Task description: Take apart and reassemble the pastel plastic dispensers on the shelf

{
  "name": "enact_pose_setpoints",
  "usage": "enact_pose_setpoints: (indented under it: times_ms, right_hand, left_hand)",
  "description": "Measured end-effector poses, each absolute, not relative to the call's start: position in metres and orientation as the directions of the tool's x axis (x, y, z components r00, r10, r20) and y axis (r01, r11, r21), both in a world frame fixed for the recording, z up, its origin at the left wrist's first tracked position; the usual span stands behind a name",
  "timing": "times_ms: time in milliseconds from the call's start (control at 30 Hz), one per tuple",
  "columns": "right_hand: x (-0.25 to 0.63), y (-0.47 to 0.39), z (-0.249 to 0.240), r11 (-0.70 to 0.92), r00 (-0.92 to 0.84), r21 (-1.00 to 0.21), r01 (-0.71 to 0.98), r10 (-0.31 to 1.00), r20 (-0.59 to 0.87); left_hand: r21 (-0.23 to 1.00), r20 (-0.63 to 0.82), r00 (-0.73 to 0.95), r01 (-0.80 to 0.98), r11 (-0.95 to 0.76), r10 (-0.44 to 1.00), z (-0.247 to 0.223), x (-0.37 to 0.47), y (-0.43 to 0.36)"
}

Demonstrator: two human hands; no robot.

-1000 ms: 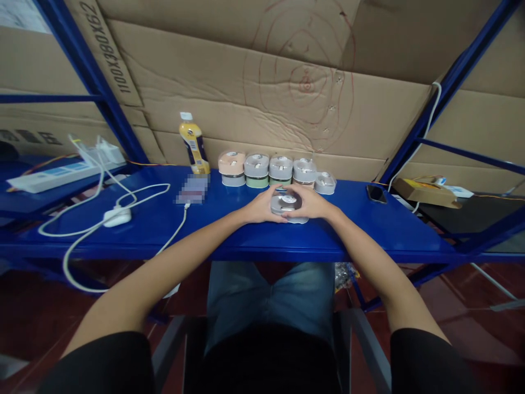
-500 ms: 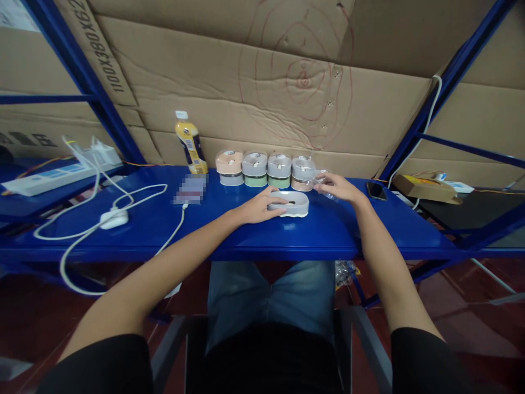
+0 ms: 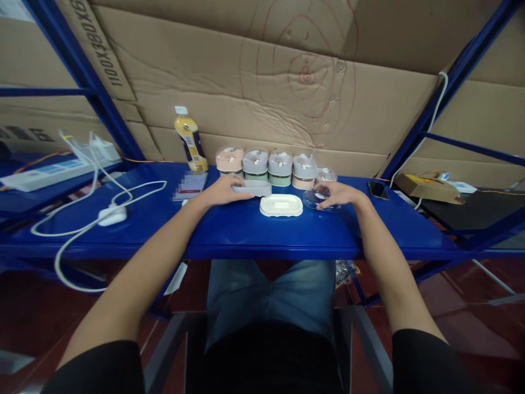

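Note:
My left hand [image 3: 226,190] grips the end of a grey oval tray [image 3: 256,189], tilted just behind and left of a cream oval base [image 3: 281,205] on the blue table. To the right, my right hand [image 3: 333,195] has its fingers round a clear plastic lid [image 3: 314,201] low over the table. Another clear lid [image 3: 327,174] is partly hidden behind that hand. Along the back stand several two-tier oval boxes with clear tops, among them a peach-topped one [image 3: 229,160] and a grey-and-green one [image 3: 280,168].
A yellow bottle [image 3: 191,139] and a blurred flat item [image 3: 191,185] are at the left, near a white cable and adapter [image 3: 112,215]. At the right lie a phone [image 3: 378,190] and an open cardboard box [image 3: 430,189]. Cardboard [image 3: 205,71] walls the back.
My left hand has moved left with the grey tray, off the cream base that now shows. My right hand has brought a clear lid nearer and lower, and another lid shows behind it.

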State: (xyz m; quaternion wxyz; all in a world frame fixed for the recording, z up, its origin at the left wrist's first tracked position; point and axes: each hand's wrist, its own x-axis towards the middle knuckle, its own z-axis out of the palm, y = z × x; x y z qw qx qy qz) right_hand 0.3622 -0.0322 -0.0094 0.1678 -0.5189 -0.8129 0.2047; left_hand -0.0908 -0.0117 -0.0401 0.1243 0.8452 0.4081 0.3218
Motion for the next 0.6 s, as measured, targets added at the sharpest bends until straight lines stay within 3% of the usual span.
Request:
enact_pose_setpoints:
  times_ms: [100, 233, 367, 600]
  right_hand:
    - [0.362, -0.032, -0.009, 0.403, -0.419, -0.539, 0.740, 0.902, 0.100]
    - [0.351, -0.037, -0.006, 0.478, -0.379, -0.594, 0.647, 0.878, 0.293]
    - [0.326, -0.044, -0.005, 0.603, -0.425, -0.586, 0.542, 0.798, 0.428]
    - [0.280, -0.051, -0.015, 0.735, -0.615, -0.459, 0.499, 0.674, 0.410]
  left_hand:
    - [0.479, 0.432, 0.463, 0.609, -0.632, 0.774, -0.040, -0.087, -0.015]
    - [0.524, 0.530, 0.412, 0.528, -0.668, 0.741, -0.039, -0.064, -0.027]
    - [0.542, 0.525, 0.492, 0.436, -0.718, 0.695, -0.044, -0.026, -0.040]
    - [0.575, 0.489, 0.573, 0.355, -0.737, 0.657, -0.057, 0.010, -0.043]
